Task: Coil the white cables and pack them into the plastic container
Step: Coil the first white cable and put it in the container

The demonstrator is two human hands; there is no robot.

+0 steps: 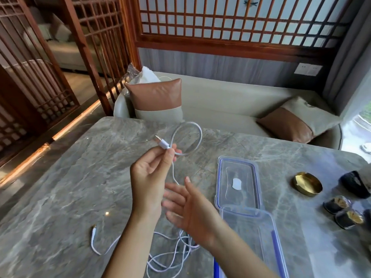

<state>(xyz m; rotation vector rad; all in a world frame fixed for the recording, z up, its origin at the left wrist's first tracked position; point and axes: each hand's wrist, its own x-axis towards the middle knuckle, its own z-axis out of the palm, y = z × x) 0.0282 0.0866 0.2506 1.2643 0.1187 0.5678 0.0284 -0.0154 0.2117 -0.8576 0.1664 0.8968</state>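
I see the left hand (149, 171) pinching a white cable (197, 135) by its plug, one loop standing at twelve o'clock. The right hand (192, 211) hangs open, fingers spread — blurred. The plastic container (267, 235) sits at four o'clock.

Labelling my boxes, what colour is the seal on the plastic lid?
Blue, on the clear rectangular plastic lid, seen in the head view.
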